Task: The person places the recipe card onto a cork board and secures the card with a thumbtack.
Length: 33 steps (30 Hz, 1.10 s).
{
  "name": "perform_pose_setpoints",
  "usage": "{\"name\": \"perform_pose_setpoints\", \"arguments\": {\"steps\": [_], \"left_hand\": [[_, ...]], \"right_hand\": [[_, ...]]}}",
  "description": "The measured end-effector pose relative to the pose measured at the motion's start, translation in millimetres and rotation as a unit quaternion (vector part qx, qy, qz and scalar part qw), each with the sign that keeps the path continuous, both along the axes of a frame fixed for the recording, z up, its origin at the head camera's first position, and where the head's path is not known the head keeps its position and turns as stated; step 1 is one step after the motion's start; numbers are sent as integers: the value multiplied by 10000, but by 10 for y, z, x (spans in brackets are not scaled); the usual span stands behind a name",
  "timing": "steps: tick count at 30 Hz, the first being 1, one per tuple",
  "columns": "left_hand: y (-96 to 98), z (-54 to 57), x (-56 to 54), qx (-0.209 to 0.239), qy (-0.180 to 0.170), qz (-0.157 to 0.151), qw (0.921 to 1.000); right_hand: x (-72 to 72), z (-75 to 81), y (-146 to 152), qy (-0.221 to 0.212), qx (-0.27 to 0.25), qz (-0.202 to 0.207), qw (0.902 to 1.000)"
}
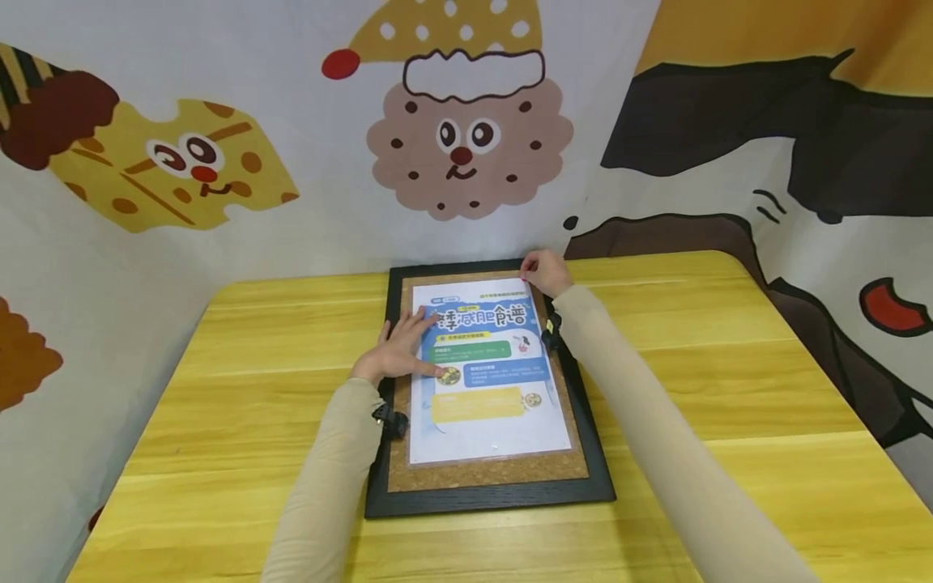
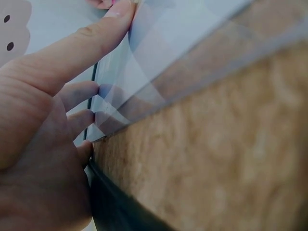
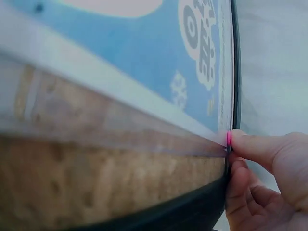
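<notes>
Because the laminated sheet (image 1: pixel 484 372) lies with its long axis running away from the person, its short near edge falls closer to the body than either hand, bordered on that side by a strip of bare cork on the corkboard (image 1: pixel 488 472), then the black frame (image 1: pixel 496 498) resting on the table (image 1: pixel 219 453). Next comes the left hand (image 1: pixel 397 350), the nearer of the two: its fingers are spread, gripping nothing, and it rests across the sheet's left long edge, thumb reaching inward over the print. Beyond it, diagonally across to the sheet's far right corner, is the right hand (image 1: pixel 547 274), fingers curled, holding a pink pin (image 3: pixel 229 138) with the thumb tip on it. What seems to matter most is this corner: the pin is at the right hand's thumb, well apart from the left hand, with the sheet's width between. Whether its point has entered the cork cannot be told. Farthest off, past the right hand, stands the printed backdrop (image 1: pixel 328 227).
</notes>
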<state>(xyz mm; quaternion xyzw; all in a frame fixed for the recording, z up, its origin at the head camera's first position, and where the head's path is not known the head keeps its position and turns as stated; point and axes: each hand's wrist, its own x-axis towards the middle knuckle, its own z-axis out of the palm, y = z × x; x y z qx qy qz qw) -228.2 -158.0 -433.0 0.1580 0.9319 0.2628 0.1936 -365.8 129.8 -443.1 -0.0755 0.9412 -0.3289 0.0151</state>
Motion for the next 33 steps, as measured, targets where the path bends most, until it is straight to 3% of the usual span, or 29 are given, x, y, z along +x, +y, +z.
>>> {"name": "perform_pose_setpoints", "arguments": {"steps": [11,18,21,26,33], "left_hand": [[53,-13,-4,-33,13,-45,10000],[39,-23,25,29,47,-65,10000],[19,-9,21,213,95,15,9997],[4,6,15,563,68,193,9982],[7,39,66,911,-29,336,9953]], "right_hand": [[69,3,120,-34,-240,51,9997],[170,104,222,-324,-593,927,9934],[216,146,247,-473,-706,1113,9901],[309,190,290,-702,-761,1086,9887],[505,280,383,-713,-994,1280,9842]]}}
